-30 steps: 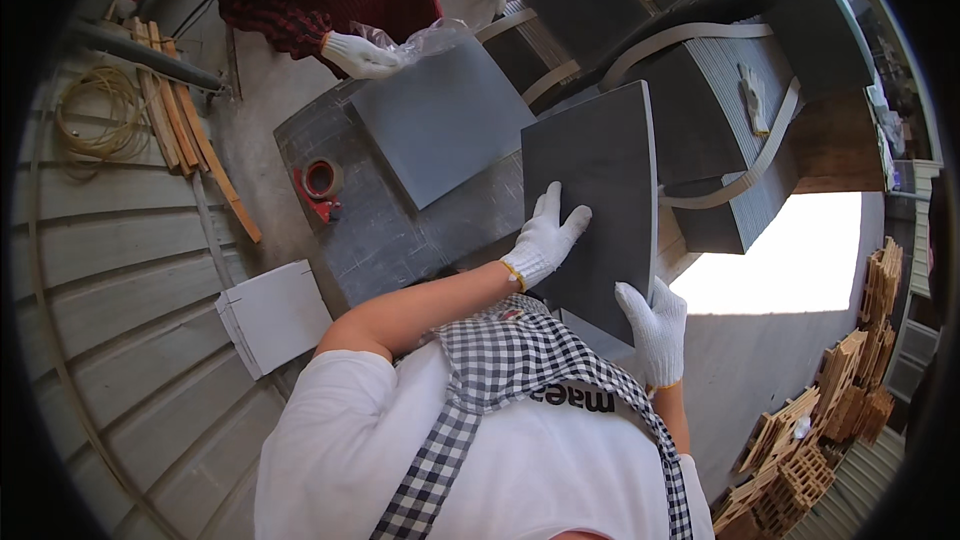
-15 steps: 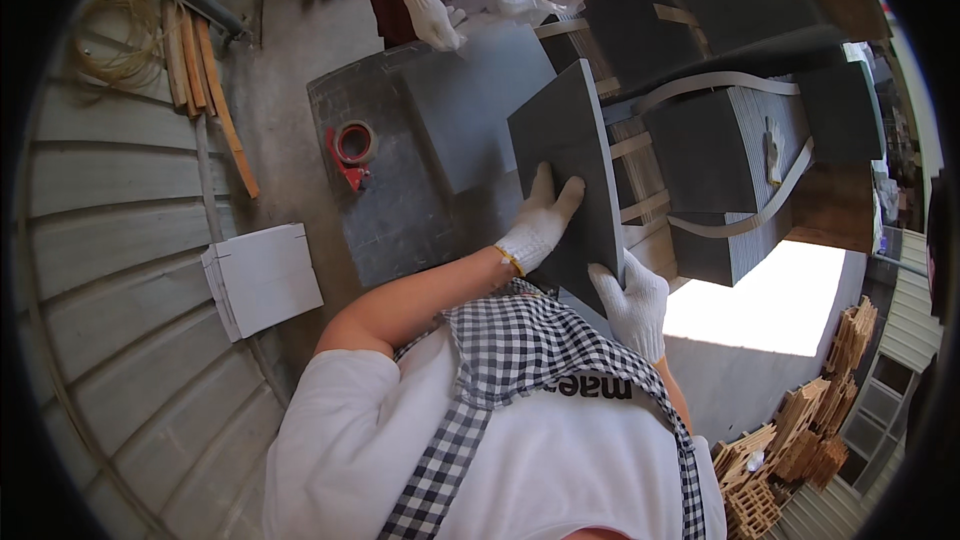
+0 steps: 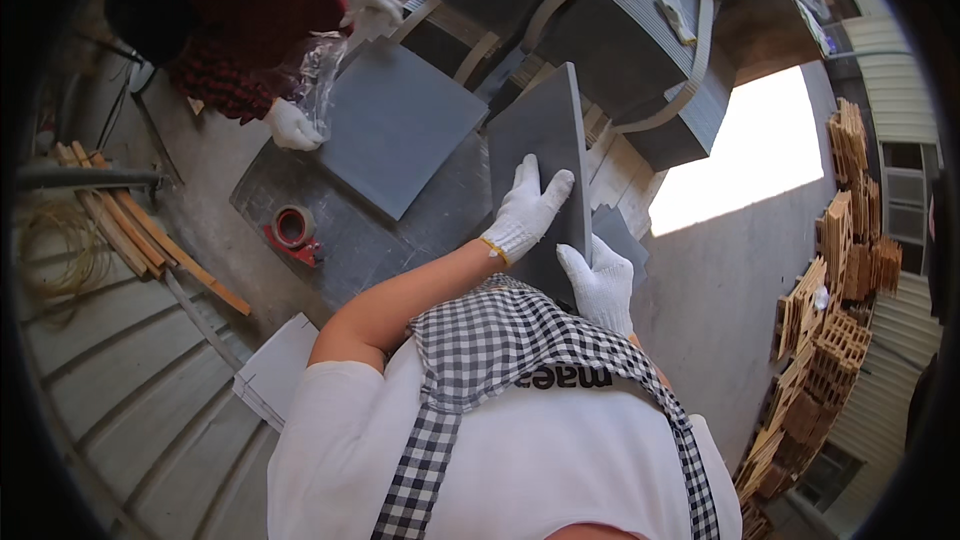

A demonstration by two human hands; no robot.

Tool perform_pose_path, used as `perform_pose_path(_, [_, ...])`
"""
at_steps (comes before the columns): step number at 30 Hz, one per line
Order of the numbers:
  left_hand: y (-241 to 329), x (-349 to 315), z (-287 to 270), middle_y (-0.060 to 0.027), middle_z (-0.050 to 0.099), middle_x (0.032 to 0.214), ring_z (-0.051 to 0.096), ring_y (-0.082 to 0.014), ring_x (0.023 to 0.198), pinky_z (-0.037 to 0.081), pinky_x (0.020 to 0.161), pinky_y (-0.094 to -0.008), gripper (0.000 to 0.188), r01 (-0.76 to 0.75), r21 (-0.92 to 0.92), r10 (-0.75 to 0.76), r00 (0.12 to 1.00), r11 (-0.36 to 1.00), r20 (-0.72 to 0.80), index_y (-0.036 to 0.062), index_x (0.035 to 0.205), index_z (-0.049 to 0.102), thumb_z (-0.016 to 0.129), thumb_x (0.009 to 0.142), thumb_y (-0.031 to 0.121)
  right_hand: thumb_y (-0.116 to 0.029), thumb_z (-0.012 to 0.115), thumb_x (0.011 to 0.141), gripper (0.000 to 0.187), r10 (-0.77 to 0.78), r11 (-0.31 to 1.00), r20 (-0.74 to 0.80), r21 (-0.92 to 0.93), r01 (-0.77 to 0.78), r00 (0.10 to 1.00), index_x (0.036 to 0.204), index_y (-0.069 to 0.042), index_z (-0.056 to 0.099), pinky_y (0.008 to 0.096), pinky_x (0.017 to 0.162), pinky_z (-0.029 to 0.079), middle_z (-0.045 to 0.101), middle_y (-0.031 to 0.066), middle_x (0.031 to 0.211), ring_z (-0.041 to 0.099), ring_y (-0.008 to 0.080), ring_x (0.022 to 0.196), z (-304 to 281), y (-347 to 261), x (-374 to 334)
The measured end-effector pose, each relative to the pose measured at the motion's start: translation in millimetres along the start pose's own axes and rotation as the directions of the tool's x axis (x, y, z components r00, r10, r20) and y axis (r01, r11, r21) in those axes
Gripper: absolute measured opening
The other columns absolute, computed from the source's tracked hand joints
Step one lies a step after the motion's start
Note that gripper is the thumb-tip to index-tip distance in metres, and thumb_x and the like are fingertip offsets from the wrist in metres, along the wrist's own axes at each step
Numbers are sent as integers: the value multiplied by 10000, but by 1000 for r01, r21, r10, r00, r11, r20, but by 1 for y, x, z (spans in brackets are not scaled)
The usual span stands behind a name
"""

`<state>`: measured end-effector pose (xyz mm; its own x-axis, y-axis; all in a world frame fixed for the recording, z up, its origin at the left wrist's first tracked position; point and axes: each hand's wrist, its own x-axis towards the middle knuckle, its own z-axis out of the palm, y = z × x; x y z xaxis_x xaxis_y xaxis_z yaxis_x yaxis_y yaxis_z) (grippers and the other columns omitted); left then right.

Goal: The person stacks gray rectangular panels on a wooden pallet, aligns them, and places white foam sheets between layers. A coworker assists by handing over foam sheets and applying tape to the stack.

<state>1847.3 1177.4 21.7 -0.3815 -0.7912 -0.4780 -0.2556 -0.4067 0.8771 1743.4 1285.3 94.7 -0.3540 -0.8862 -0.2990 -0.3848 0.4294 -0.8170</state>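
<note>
A flat dark grey panel stands tilted on edge in front of me. Against its broad face lies my left hand in a white knit glove, fingers spread. My right hand, gloved alike, grips the panel's lower right edge, thumb on the near side and fingers partly hidden behind. A second grey panel lies flat on the dark worktop, left of the one I hold. On the worktop's left part sits a red tape dispenser with a roll of tape.
Across the worktop a co-worker's gloved hand holds clear plastic film. Strapped stacks of grey panels stand at the far right, a loose glove on one. Wooden pallets line the right; a white box sits at left.
My view has turned right, so the worktop and stacks appear shifted left and rotated. The co-worker leans further in over the worktop's far left. Both my hands stay on the upright panel.
</note>
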Motion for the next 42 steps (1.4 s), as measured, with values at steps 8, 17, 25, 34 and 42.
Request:
perform_pose_path(8, [-33,31,-9,-142,543,1258,548,-208,1156,450,1002,-350,880,-57,-100,61,997,993,45,-12,1527,253,521,961,605,-331,613,895,361,-50,983,-22,-177,45,999,1166,-101,670,439,685,539,703,178,818,693,354,746,26,14,9])
perform_pose_path(17, [27,10,-35,-138,553,1210,532,-208,1040,466,874,-343,801,67,-21,-62,980,998,188,-4,1462,359,744,859,356,-390,649,831,532,-80,981,274,-148,124,958,1062,83,579,448,667,575,684,229,769,705,373,699,41,5,17])
perform_pose_path(25, [33,-9,-52,-130,676,1030,630,-202,912,495,853,-320,414,-164,454,99,981,876,164,-27,1260,551,570,860,80,-479,621,850,577,-227,951,528,-63,304,819,928,92,635,471,713,554,684,267,814,692,411,775,43,1,27])
perform_pose_path(34, [50,-19,-52,-175,694,854,649,-246,752,505,742,-365,243,-104,728,172,985,678,-20,-54,1019,624,593,887,148,-415,580,881,454,-372,923,537,125,365,757,1021,8,670,469,787,522,689,251,912,670,406,861,30,35,56])
perform_pose_path(42, [52,-32,-40,-182,691,832,653,-257,731,488,690,-385,273,14,777,195,965,630,-175,-62,982,632,642,899,198,-434,584,858,443,-7,987,484,-138,85,875,1023,-45,716,459,837,519,706,217,985,670,397,942,43,168,114])
